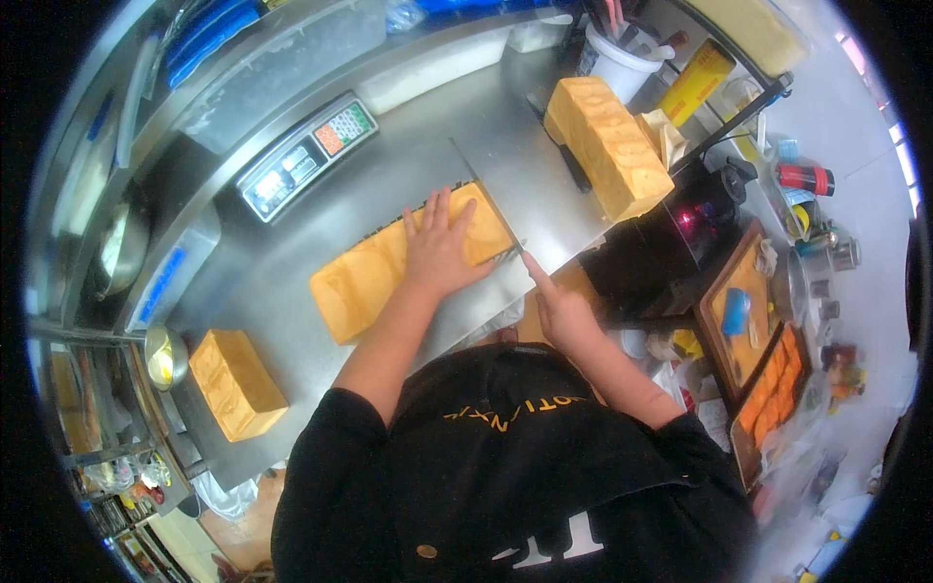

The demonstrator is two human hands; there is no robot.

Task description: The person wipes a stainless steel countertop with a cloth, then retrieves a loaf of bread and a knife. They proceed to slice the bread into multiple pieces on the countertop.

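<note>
A long golden bread loaf [364, 275] lies on the steel worktable in front of me. My left hand [439, 244] rests flat on its top with the fingers spread. In my right hand [560, 306] is a long thin knife [487, 188], its handle mostly hidden by the fingers and the index finger stretched along it. The blade runs across the loaf's right end and beyond its far side; how deep it sits I cannot tell. A dark toothed edge [379, 230] shows along the loaf's far side.
Another loaf [605, 146] stands at the right, beside a dark-handled tool [574, 167]. At the left are a shorter loaf [237, 385] and a metal bowl [165, 358]. A digital scale [306, 157] sits at the back. The worktable's front edge [503, 310] runs near my body.
</note>
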